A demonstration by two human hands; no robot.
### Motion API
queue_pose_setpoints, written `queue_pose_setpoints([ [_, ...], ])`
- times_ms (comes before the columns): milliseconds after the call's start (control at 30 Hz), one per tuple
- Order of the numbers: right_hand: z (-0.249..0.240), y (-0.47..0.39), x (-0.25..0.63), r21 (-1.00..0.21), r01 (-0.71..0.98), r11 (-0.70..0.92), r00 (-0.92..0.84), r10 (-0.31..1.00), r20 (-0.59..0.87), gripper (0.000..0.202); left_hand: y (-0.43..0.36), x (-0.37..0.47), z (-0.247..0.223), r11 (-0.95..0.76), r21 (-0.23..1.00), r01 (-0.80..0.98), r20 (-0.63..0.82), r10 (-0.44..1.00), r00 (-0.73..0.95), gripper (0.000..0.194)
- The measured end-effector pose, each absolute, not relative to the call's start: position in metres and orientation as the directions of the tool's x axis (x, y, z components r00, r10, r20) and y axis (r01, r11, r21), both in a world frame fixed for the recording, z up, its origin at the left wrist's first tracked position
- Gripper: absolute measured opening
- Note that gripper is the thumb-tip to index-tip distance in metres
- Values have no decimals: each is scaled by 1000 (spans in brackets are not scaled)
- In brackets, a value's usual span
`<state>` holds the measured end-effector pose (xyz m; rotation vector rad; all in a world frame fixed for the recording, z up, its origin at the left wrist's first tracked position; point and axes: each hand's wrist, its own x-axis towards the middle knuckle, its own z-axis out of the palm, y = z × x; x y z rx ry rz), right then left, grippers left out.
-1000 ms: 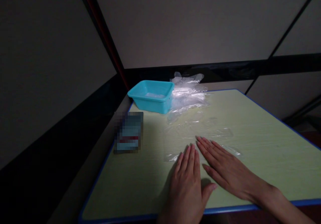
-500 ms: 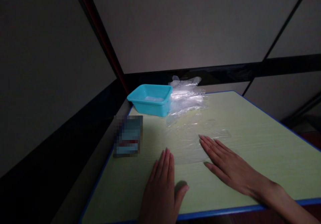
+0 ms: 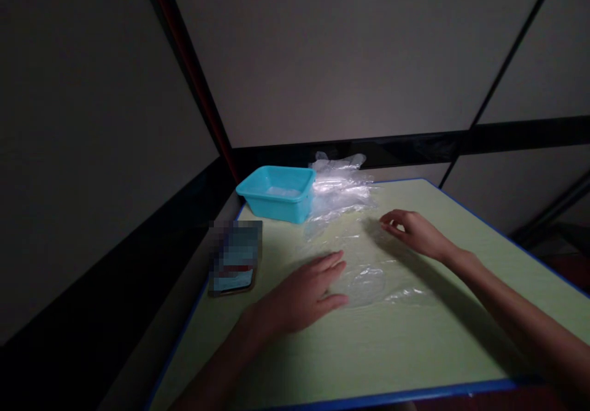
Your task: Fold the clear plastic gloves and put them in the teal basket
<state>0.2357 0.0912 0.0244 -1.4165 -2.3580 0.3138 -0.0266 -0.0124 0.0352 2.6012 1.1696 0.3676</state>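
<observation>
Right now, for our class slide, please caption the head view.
Left hand at clear plastic film, right hand hovering over the pale-green table, turquoise basin behind.

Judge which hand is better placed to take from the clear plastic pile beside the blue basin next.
The right hand, probably: it is raised, farther forward, thumb and fingers curled toward each other, near the plastic pile. The left hand is low, palm down, by the clear film.

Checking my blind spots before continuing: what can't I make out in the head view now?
Head view:
Clear film: outline too transparent to trace near the left hand.
Right hand: fingertips too small and dim to show any grip.
Phone-like object: details hidden by pixelation.
Pale patch in the blue bin: too small and blurred.
Left forearm: cut off by the bottom edge.
</observation>
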Motion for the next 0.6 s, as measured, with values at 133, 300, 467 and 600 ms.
queue_pose_setpoints([
  [133, 11, 124, 220, -381, 830, 408, -344, 911, 225, 36, 33, -25, 20, -683, 421, 597, 229, 717, 658, 25],
  [300, -10, 136, 209, -436, 830, 348, -267, 934, 237, 18, 50, -26, -5, -704, 483, 521, 344, 700, 626, 20],
  [467, -21, 143, 203, -519, 784, 341, -245, 938, 247, 7, 53, -27, -15, -661, 597, 454, 366, 729, 579, 15],
  [600, -18, 142, 202, -627, 676, 388, -272, 922, 277, 9, 55, -29, -16, -579, 721, 381, 328, 769, 548, 15],
])
